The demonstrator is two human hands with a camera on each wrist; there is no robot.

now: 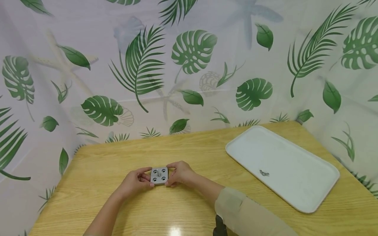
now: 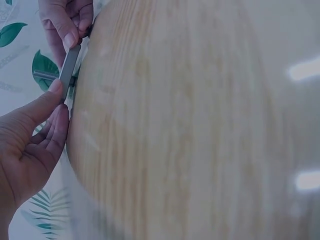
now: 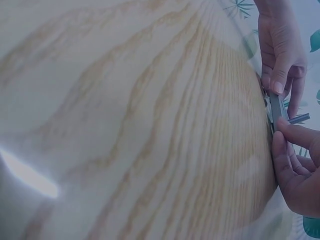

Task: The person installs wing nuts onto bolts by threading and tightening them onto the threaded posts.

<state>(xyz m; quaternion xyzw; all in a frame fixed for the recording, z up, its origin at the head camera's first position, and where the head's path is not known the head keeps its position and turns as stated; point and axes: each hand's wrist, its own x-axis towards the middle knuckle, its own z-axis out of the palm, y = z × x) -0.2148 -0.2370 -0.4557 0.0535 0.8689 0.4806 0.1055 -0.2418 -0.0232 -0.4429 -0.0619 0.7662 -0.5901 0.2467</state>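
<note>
A small grey square plate [image 1: 155,179] with rounded corners has several round holes near its corners. A thin metal rod [image 2: 46,75] stands out from its middle. My left hand [image 1: 135,183] pinches the plate's left edge between thumb and fingers. On the opposite edge, my right hand [image 1: 180,173] grips it the same way, thumb at the near corner. Seen edge-on in the right wrist view, the plate [image 3: 276,111] sits between both hands, close over the wooden tabletop. Fingers hide part of its sides.
A white rectangular tray [image 1: 289,170] lies at the right of the wooden table [image 1: 189,150], with small metal pieces [image 1: 264,172] near its left side. Behind stands a leaf-print cloth [image 1: 218,108]. A black object [image 1: 220,226] shows by my right sleeve.
</note>
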